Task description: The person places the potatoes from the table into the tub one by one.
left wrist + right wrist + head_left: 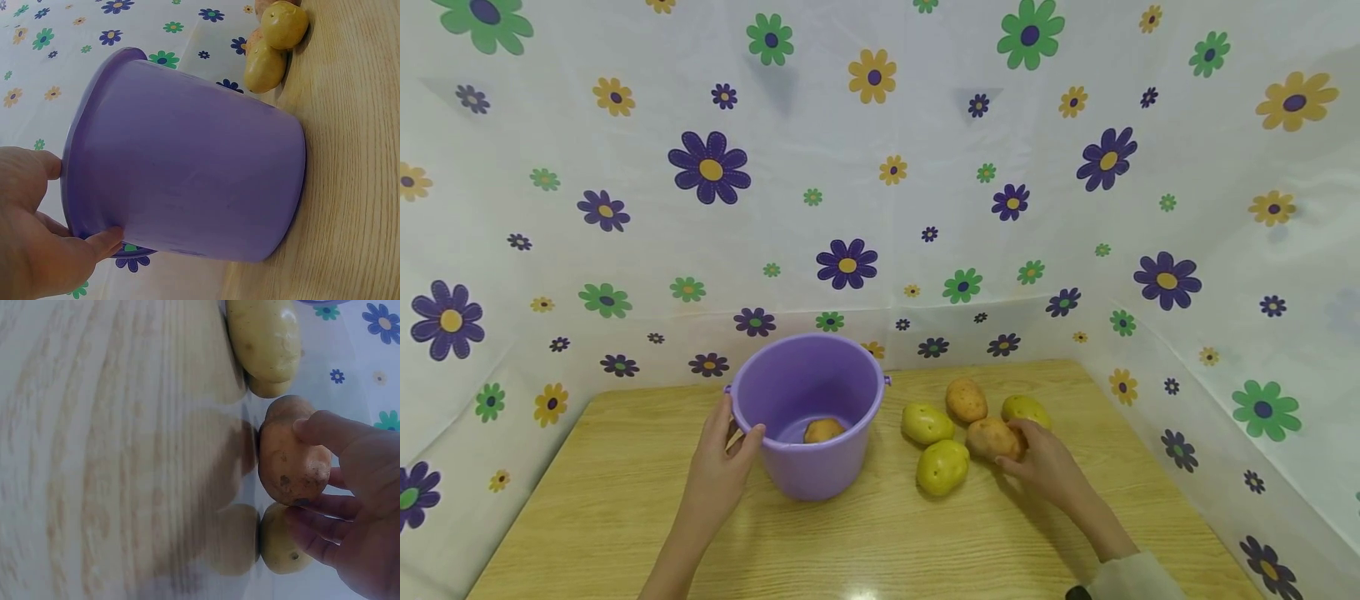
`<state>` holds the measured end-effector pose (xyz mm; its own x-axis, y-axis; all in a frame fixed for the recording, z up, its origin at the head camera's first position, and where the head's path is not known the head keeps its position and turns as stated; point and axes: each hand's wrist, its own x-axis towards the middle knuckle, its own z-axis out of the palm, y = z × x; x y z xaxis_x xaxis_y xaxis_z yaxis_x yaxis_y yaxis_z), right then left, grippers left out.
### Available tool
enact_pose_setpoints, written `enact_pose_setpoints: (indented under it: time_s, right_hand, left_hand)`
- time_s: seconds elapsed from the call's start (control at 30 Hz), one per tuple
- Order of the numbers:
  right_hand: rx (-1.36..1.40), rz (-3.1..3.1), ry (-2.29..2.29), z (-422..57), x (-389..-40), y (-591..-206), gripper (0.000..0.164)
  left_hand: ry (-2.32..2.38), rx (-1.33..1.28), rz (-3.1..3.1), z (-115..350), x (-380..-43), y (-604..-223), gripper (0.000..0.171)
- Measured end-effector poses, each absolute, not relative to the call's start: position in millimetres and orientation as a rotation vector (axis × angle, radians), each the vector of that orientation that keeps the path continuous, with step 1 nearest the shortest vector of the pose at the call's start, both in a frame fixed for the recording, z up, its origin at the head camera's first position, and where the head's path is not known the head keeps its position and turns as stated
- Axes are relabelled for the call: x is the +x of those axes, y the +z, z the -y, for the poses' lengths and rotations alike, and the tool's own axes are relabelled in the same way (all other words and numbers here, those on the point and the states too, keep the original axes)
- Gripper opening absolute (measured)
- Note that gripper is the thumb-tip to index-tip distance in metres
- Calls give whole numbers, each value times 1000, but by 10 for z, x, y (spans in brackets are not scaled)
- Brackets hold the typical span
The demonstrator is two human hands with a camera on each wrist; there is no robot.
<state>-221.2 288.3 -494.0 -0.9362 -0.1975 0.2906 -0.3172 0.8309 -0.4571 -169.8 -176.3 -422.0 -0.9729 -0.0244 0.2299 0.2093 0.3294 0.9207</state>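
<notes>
Probably the likeliest trouble is a slip: the right hand [1043, 465] pinches a brown potato [995, 438] between thumb and fingers, and its smooth, rounded skin could roll free if that hold is loose. Whether the potato is clear of the worktop [880, 542] I cannot tell. Its neighbours crowd it, so a sideways move might knock the rear-right yellow potato [1027, 410], just behind those fingers, and set it rolling. Well apart, the left hand [724, 457] grips the rim of the upright purple bucket [816, 479]; pulling down there could tip it. Another potato [824, 430] lies on the bucket's floor. Between bucket and held potato, two yellow potatoes [942, 467] stand in the way, as does the bucket's wall. One more brown potato [966, 401] sits behind, and a flowered sheet [895, 217] hangs at the back.
</notes>
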Motion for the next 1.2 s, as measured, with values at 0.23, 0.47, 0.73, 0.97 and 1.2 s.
enact_pose_setpoints:
  time_s: [0.23,0.47,0.73,0.97,1.2]
  right_hand:
    - [375,2767,853,-2908,-2191,-4827,56]
    - [407,2732,901,-2925,-2188,-4662,52]
    - [438,2675,922,-2934,-2173,-4414,49]
    - [392,2702,986,-2943,-2181,-4230,55]
    - [394,2673,973,-2925,-2203,-4047,55]
  left_hand:
    - [-1707,-178,2378,1763,-1706,-4230,74]
    - [-1694,-169,2391,1770,-1696,-4235,76]
    - [-1686,-178,2395,1785,-1704,-4265,75]
    - [-1686,-187,2395,1793,-1716,-4283,76]
    - [-1680,-199,2395,1786,-1712,-4260,77]
